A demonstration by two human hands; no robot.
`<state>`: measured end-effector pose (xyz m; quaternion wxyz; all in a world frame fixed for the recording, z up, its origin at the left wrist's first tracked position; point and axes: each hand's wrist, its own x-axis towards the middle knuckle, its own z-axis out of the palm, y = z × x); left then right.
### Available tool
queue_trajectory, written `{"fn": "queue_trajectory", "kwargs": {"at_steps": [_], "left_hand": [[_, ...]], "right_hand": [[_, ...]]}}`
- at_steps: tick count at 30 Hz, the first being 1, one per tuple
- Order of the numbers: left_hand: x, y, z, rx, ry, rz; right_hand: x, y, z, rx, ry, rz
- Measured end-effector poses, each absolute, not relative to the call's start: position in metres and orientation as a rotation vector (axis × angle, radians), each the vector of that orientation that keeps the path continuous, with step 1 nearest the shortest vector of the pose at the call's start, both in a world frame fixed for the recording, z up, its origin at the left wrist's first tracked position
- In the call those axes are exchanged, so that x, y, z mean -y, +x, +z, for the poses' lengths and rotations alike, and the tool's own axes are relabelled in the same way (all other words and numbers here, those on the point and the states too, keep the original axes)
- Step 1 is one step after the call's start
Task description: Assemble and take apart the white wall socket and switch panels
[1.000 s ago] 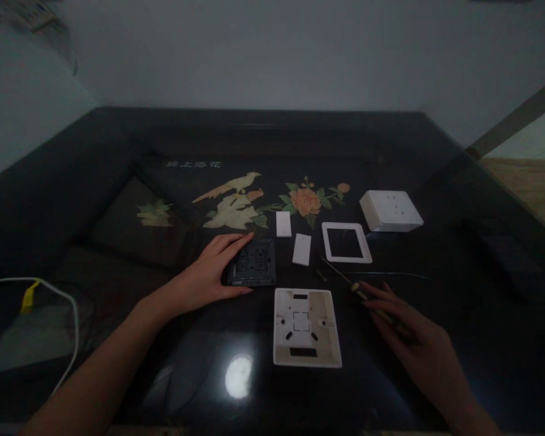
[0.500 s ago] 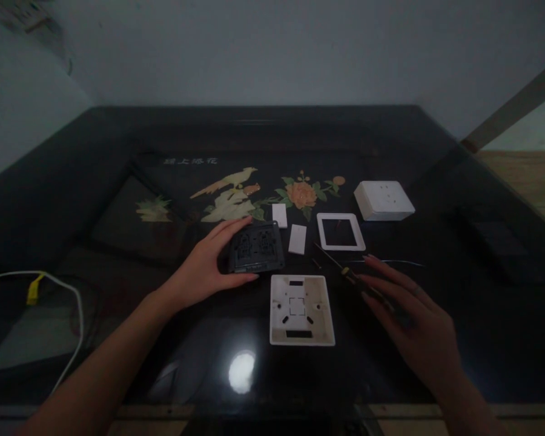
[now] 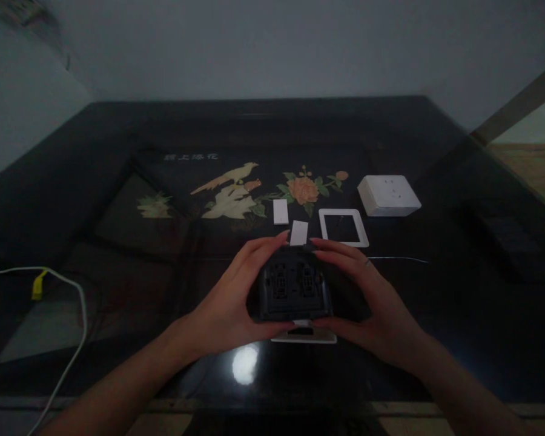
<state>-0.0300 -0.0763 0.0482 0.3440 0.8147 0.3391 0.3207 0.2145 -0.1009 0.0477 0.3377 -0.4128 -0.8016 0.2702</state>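
Note:
A dark switch module (image 3: 294, 284) is held between both hands above a white back box (image 3: 304, 338), of which only the near edge shows. My left hand (image 3: 236, 297) grips the module's left side, fingers at its far edge and thumb at its near edge. On the other side my right hand (image 3: 372, 297) grips it the same way. Just beyond the module lie two small white plates, one nearer (image 3: 298, 232) and one farther (image 3: 280, 212). A square white frame (image 3: 363, 237) lies to their right. The screwdriver cannot be made out.
A white socket box (image 3: 389, 195) stands at the back right of the dark glossy table (image 3: 200, 133). A thin wire (image 3: 399, 259) lies right of my right hand. At the left runs a white cable (image 3: 82, 309) with a yellow tag (image 3: 38, 286).
My left hand has carried the module right and nearer, over the back box. My right hand has moved left and taken the module's right side; the screwdriver no longer shows in it.

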Motion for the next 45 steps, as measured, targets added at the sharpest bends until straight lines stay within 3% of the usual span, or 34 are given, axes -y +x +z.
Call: {"fn": "queue_trajectory", "kwargs": {"at_steps": [16, 26, 31, 37, 45], "left_hand": [[0.086, -0.026, 0.023, -0.885, 1.836, 1.009], [0.079, -0.032, 0.032, -0.932, 1.968, 0.953], [0.078, -0.031, 0.038, -0.614, 2.138, 0.766], [0.078, -0.023, 0.042, -0.318, 2.153, 0.712], [0.083, -0.03, 0.039, -0.78, 1.841, 0.874]], "right_hand": [[0.114, 0.218, 0.04, 1.81, -1.029, 0.963], [0.108, 0.215, 0.048, 1.394, -0.939, 1.398], [0.1, 0.216, 0.051, 1.058, -1.101, 1.564], [0.099, 0.216, 0.056, 1.099, -0.97, 1.986], [0.094, 0.229, 0.053, 1.046, -1.126, 1.795]]}}
